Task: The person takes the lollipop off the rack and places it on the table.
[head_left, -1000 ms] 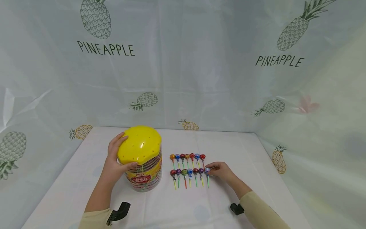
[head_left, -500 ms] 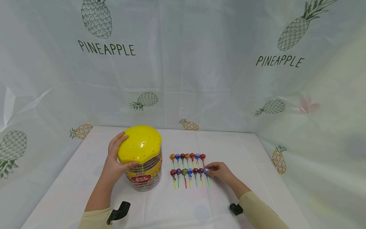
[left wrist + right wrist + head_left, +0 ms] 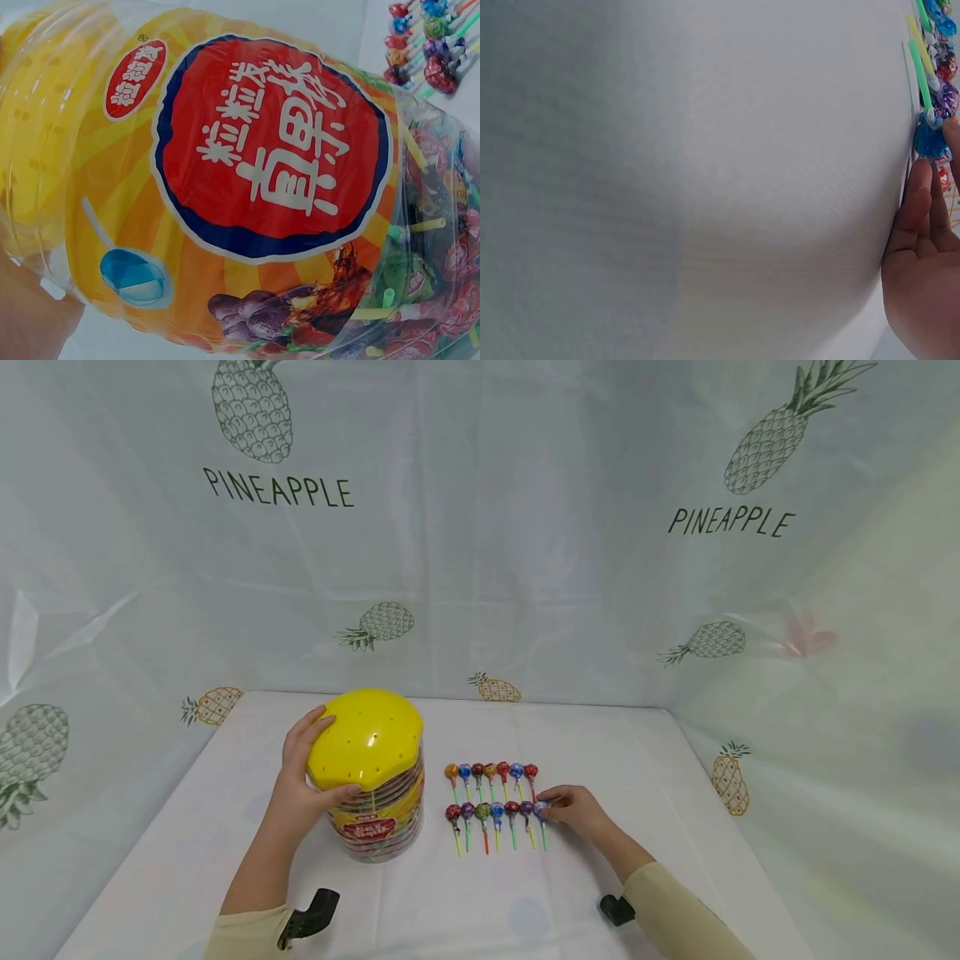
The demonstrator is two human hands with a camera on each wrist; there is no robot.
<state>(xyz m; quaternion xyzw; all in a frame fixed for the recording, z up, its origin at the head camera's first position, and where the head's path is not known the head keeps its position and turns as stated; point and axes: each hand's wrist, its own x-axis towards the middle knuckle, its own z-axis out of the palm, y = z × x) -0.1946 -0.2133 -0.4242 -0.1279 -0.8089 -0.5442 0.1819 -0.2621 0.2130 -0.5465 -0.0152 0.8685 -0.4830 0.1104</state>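
A tall clear jar (image 3: 375, 814) of lollipops with a yellow dotted lid (image 3: 371, 735) stands on the left of the white table. My left hand (image 3: 303, 777) grips it at the lid, thumb across the front and fingers over the far left edge. The left wrist view shows its orange and red label (image 3: 274, 150), with lollipops packed inside. At the right end of the nearer row, my right hand (image 3: 577, 808) pinches the wrapped head of a blue lollipop (image 3: 928, 141), which has a green stick. Its stick points toward me, like those beside it.
Two rows of lollipops lie right of the jar: a farther row (image 3: 491, 770) and a nearer row (image 3: 483, 812), heads pointing away from me. A pineapple-print curtain (image 3: 510, 568) hangs behind the white table (image 3: 465, 910). Each wrist wears a black camera mount (image 3: 311, 917).
The blue lollipop under my right fingers has shifted very slightly left, closer to its neighbour. My left hand and the jar stay in place.
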